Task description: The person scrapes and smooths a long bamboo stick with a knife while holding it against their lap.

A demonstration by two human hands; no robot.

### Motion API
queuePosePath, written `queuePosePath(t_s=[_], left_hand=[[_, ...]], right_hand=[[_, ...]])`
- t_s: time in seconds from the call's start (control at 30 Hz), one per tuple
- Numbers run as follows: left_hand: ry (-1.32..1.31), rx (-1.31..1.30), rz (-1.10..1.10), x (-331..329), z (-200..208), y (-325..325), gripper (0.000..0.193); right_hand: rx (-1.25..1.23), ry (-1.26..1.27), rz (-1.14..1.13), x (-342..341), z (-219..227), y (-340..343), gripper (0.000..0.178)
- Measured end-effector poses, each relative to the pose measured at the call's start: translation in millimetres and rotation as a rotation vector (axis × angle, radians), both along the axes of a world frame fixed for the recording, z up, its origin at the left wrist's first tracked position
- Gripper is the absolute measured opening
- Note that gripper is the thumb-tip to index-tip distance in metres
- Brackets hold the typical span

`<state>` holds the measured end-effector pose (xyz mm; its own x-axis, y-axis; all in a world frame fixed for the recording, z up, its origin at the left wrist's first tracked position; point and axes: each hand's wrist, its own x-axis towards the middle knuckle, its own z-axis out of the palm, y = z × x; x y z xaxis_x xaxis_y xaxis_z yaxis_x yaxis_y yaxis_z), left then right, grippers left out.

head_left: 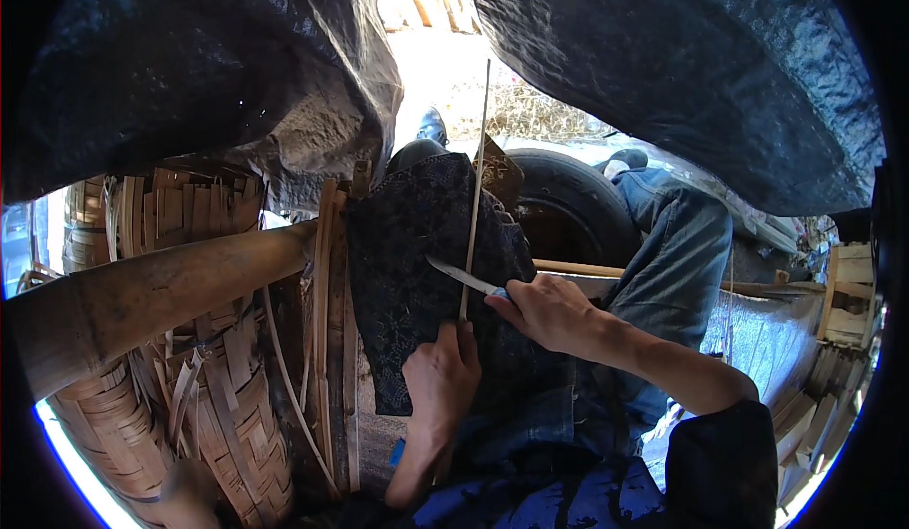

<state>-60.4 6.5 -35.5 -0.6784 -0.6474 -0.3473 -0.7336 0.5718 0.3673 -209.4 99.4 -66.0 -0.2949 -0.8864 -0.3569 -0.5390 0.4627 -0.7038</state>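
Observation:
My left hand [438, 377] is closed round the lower end of a long thin strip [478, 164], which looks like split bamboo. The strip rises away from me, over my lap and toward the bright gap ahead. In my right hand [549, 311] is a knife [458, 274], gripped by its bluish handle. Its pale blade points to the left and crosses the strip a little above my left fist; whether the edge touches it, I cannot tell. Beneath both hands, a dark patterned cloth [402, 264] covers my left thigh.
A thick bamboo pole [170, 281] juts in from the left, above woven baskets [237, 406]. Ahead, a tyre [620, 221] lies between my legs, beside my jeans-clad right leg [677, 245]. Dark plastic sheeting [682, 84] hangs overhead. Wooden pieces [847, 283] are stacked at the far right.

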Motion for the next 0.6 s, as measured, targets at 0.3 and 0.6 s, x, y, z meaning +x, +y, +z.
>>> queuePosePath(t_s=[0.3, 0.6], left_hand=[[-0.072, -0.045, -0.098, -7.5, 4.3, 9.9, 0.02], [0.058, 0.0, -0.029, -1.9, -2.4, 1.3, 0.023]], right_hand=[[-0.006, -0.017, -0.202, -10.5, -27.1, -6.5, 0.048], [-0.127, -0.223, -0.312, -32.8, -31.1, -8.6, 0.052]])
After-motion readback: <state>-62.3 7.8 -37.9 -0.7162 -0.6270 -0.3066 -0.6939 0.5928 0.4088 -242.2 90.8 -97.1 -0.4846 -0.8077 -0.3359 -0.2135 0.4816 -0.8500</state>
